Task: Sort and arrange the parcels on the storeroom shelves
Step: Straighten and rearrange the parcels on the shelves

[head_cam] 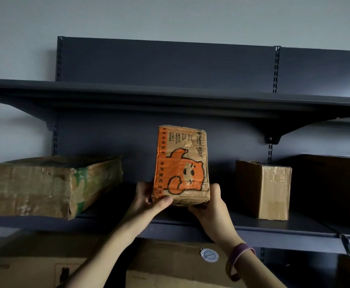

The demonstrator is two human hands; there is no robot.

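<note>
An orange-printed cardboard parcel [181, 165] with a cartoon bear stands on end at the middle shelf [242, 225], in the gap between two other boxes. My left hand [149, 199] grips its lower left corner, thumb across the front. My right hand [209, 206] holds its lower right corner from beside and below. Whether the parcel rests on the shelf or hovers just above it, I cannot tell.
A long worn carton [45, 183] with green tape lies left on the same shelf. A small brown box [263, 190] stands right, a dark box [336, 183] beyond it. The top shelf [170, 96] holds nothing visible. Large cartons [170, 267] sit below.
</note>
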